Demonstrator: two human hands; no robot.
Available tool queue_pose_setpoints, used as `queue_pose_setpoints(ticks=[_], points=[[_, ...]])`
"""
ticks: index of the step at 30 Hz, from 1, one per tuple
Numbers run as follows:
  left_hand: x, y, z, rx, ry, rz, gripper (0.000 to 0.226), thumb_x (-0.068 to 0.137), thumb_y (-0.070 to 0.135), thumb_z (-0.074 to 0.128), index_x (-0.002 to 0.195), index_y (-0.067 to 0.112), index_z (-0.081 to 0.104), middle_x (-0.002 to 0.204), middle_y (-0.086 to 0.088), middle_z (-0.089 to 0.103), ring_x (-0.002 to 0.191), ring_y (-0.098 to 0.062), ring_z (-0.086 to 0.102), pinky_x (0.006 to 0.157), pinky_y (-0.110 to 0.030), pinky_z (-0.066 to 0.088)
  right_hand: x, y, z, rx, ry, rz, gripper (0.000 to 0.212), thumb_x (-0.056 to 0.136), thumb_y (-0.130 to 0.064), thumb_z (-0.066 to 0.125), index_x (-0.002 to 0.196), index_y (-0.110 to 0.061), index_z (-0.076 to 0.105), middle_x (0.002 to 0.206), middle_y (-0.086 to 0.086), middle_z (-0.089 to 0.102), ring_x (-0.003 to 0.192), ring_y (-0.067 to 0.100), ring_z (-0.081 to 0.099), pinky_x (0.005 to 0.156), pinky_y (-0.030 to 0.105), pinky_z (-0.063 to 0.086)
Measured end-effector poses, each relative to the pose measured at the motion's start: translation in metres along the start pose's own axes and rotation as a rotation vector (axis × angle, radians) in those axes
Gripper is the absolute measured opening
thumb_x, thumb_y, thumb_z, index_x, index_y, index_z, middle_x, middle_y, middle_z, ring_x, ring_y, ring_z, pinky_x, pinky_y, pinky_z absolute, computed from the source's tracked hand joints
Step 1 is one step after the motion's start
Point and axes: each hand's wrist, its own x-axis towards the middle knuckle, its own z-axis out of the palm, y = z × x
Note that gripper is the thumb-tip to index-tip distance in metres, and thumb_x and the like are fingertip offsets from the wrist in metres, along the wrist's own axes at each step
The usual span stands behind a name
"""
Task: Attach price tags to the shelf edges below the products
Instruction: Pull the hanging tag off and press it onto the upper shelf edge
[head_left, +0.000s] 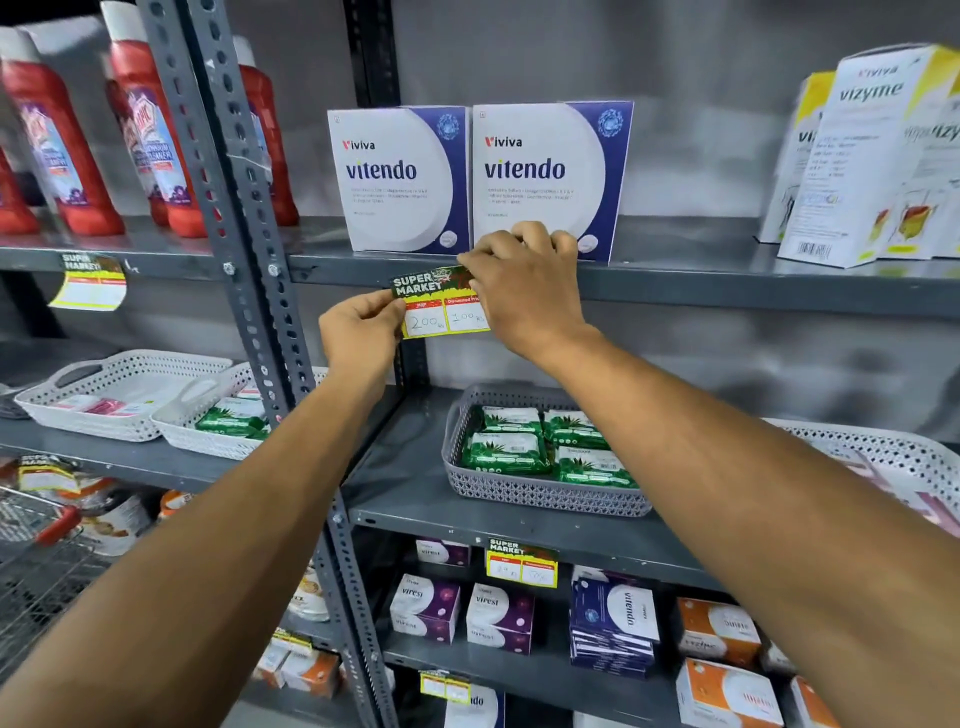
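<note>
A yellow, red and green "Super Market" price tag (439, 304) with handwritten 200 and 100 lies against the grey shelf edge (727, 293), just below two white-and-blue vitendo boxes (400, 179). My left hand (361, 338) pinches the tag's lower left corner. My right hand (524, 283) covers the tag's right end, with the fingers curled over the shelf lip and pressing the tag's top against it. The tag's right part is hidden under that hand.
Perforated grey uprights (244, 208) stand left of the tag. Red bottles (62, 140) fill the left shelf, vizyme boxes (862, 156) the right. A grey basket of green packets (540, 452) sits one shelf down. Other tags (522, 564) hang on lower and left edges.
</note>
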Motion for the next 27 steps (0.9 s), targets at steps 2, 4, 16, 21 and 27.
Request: queue_pose_setpoints(ticks=[2, 4, 16, 21, 27], points=[[0.003, -0.002, 0.000, -0.001, 0.006, 0.009, 0.015, 0.088, 0.003, 0.059, 0.098, 0.004, 0.070, 0.092, -0.013, 0.072, 0.077, -0.017, 0.066, 0.068, -0.023, 0.056, 0.000, 0.000, 0.002, 0.018, 0.028, 0.003, 0.025, 0.083, -0.018, 0.064, 0.105, -0.030, 0.066, 0.106, -0.007, 0.065, 0.106, 0.030, 0.049, 0.083, 0.042, 0.023], [0.005, -0.004, -0.001, 0.007, 0.014, 0.023, 0.013, 0.086, 0.004, 0.062, 0.095, 0.005, 0.071, 0.097, -0.016, 0.073, 0.082, -0.020, 0.066, 0.080, -0.033, 0.057, -0.001, -0.001, 0.004, 0.041, 0.046, 0.010, 0.021, 0.083, -0.022, 0.062, 0.101, -0.031, 0.067, 0.103, -0.007, 0.065, 0.104, 0.029, 0.050, 0.083, 0.041, 0.022], [0.008, 0.000, -0.001, 0.002, 0.163, 0.107, 0.017, 0.081, 0.008, 0.072, 0.075, 0.019, 0.060, 0.073, -0.004, 0.065, 0.064, -0.012, 0.060, 0.065, -0.024, 0.054, 0.013, -0.014, 0.007, 0.102, 0.026, 0.160, 0.020, 0.078, -0.048, 0.066, 0.078, -0.028, 0.065, 0.097, -0.008, 0.063, 0.100, 0.024, 0.050, 0.085, 0.043, 0.028], [0.013, -0.004, -0.003, -0.031, 0.144, 0.079, 0.015, 0.080, 0.008, 0.073, 0.076, 0.017, 0.061, 0.083, -0.014, 0.069, 0.070, -0.017, 0.063, 0.069, -0.029, 0.055, 0.018, -0.019, 0.004, 0.114, -0.005, 0.220, 0.022, 0.077, -0.049, 0.068, 0.081, -0.029, 0.062, 0.099, -0.008, 0.060, 0.102, 0.024, 0.047, 0.083, 0.043, 0.029], [0.015, -0.008, -0.002, -0.026, 0.131, 0.066, 0.009, 0.081, 0.010, 0.072, 0.082, 0.011, 0.063, 0.083, -0.012, 0.070, 0.068, -0.014, 0.064, 0.057, -0.018, 0.052, 0.021, -0.020, 0.007, -0.040, 0.030, 0.118, 0.031, 0.074, -0.049, 0.072, 0.089, -0.024, 0.061, 0.094, 0.000, 0.059, 0.091, 0.029, 0.050, 0.075, 0.042, 0.031]])
